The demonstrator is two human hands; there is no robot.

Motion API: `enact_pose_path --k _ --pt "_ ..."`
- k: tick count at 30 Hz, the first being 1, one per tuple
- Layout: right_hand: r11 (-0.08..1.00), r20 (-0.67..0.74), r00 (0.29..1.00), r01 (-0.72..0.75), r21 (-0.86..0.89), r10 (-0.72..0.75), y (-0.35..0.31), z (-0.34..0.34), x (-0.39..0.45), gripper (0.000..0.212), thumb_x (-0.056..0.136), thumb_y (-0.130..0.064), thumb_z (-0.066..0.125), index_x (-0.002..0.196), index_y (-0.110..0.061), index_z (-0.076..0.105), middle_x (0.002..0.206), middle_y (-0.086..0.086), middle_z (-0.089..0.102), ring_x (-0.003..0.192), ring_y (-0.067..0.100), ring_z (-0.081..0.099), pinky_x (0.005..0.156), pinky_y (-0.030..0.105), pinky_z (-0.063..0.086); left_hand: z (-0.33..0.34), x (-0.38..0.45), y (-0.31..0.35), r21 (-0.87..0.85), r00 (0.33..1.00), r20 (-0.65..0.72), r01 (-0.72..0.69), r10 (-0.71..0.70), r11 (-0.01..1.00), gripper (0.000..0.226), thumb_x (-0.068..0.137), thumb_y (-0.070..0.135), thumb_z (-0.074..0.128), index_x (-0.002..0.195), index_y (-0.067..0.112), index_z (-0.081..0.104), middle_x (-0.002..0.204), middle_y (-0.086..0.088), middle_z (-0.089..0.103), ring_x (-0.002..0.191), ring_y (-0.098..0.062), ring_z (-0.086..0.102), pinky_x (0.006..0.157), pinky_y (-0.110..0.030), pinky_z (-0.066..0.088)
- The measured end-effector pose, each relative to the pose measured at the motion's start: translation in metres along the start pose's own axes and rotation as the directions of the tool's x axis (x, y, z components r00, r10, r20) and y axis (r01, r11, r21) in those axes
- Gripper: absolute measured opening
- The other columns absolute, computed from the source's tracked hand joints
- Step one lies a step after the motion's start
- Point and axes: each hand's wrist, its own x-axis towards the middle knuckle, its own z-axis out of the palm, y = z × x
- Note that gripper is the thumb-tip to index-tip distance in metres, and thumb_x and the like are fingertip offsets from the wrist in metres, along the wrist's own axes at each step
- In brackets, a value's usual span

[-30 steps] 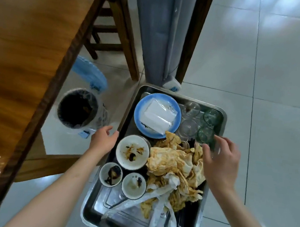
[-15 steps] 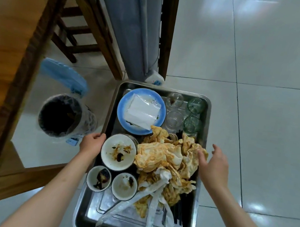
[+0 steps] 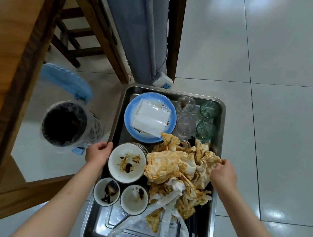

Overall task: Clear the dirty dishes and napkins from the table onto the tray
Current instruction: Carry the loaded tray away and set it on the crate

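Beside the tray's left rim a lined waste bin (image 3: 69, 124) stands on pale glossy floor tiles (image 3: 277, 74), its blue lid (image 3: 67, 81) behind it, under a wooden table's (image 3: 7, 49) edge. On the steel tray (image 3: 222, 131): a blue plate (image 3: 129, 118) bearing a wrapped tissue pack (image 3: 150, 120), four glasses (image 3: 208, 110), sauce-smeared white bowls (image 3: 126, 163), and orange-stained crumpled napkins (image 3: 173, 166). Left hand (image 3: 97, 153) grips the tray's left rim; right hand (image 3: 223, 174) curls over the right rim, touching napkins
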Motion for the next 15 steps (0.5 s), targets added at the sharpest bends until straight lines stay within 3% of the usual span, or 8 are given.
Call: enact_pose_path --k 6,12,15 --pt "0.997 -0.014 1.0 -0.014 0.071 0.015 -0.0002 0.0083 0.0017 0.017 0.098 -0.024 0.042 0.1 -0.008 0.047 0.091 0.008 0.052 0.085 0.025 0.051 0.073 0.036 0.041 0.0023 0.0007 0.0008 -0.061 0.999 -0.013 0.029 -0.029 0.998 0.032 0.087 0.024 0.066 0.113 0.004 0.065 0.114 -0.014 0.065 0.106 -0.03 0.06 0.097 -0.043 0.047" --pt "0.993 -0.068 0.996 -0.042 0.115 0.05 -0.0001 0.0088 0.0071 0.029 0.099 -0.018 0.03 0.076 -0.008 0.044 0.075 0.009 0.047 0.075 0.025 0.045 0.067 0.035 0.035 0.0035 0.0021 0.0011 -0.07 0.999 0.021 0.026 -0.024 0.997 0.014 0.088 0.027 0.064 0.093 0.014 0.063 0.105 -0.014 0.067 0.1 -0.031 0.062 0.095 -0.046 0.048" --pt "0.986 -0.09 0.993 -0.066 0.151 0.08 -0.0007 0.0082 0.0073 0.036 0.099 -0.019 0.027 0.069 -0.01 0.043 0.072 0.009 0.046 0.075 0.025 0.046 0.069 0.035 0.036 0.0035 0.0031 0.0013 -0.071 0.999 0.019 0.037 -0.036 0.997 0.014 0.088 0.029 0.064 0.09 0.015 0.062 0.103 -0.013 0.068 0.099 -0.03 0.062 0.095 -0.046 0.048"
